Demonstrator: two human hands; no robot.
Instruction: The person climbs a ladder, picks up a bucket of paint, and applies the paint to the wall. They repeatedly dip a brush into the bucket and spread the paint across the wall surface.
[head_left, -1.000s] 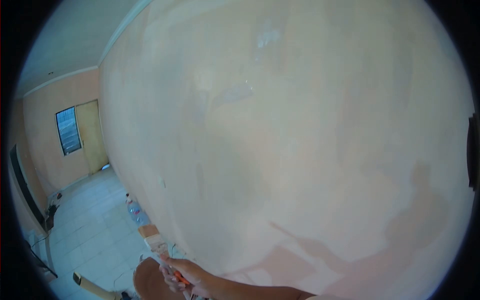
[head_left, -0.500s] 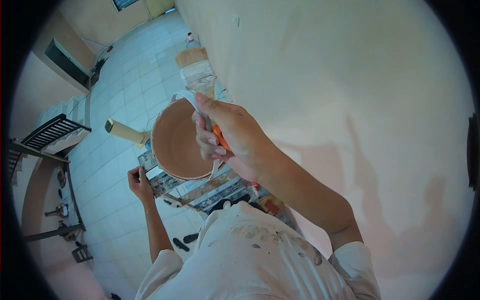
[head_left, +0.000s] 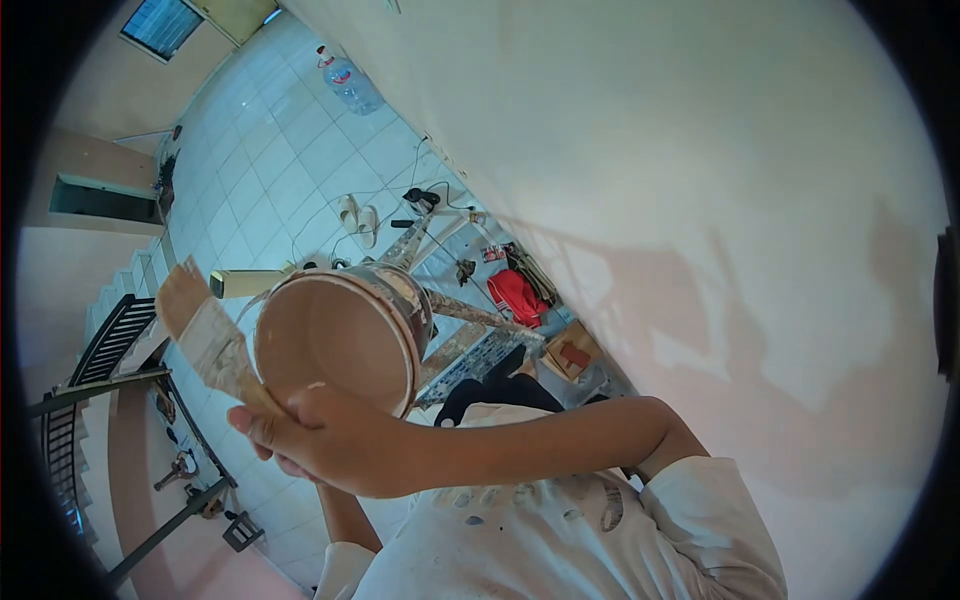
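My right hand (head_left: 345,435) is closed around the wooden handle of a wide paintbrush (head_left: 215,340), whose tan bristles point up and left. It crosses in front of the lower rim of a paint bucket (head_left: 335,335), which has a pinkish-tan inside and paint-smeared outer wall. The bucket's mouth faces me, above the ladder's frame. My left forearm (head_left: 345,520) rises behind my right hand, which hides the left hand and its fingers; what it touches cannot be seen.
A paint-spattered ladder (head_left: 465,310) stands below, beside the pale wall (head_left: 700,200). On the tiled floor are a water bottle (head_left: 348,82), sandals (head_left: 358,218), cords, a red cloth (head_left: 515,297) and a cardboard box (head_left: 570,350). A dark stair railing (head_left: 115,335) is at left.
My right hand has swung left and down with the paintbrush, away from the bucket's handle. The view has shifted, showing more floor and ladder. My left hand has become hidden.
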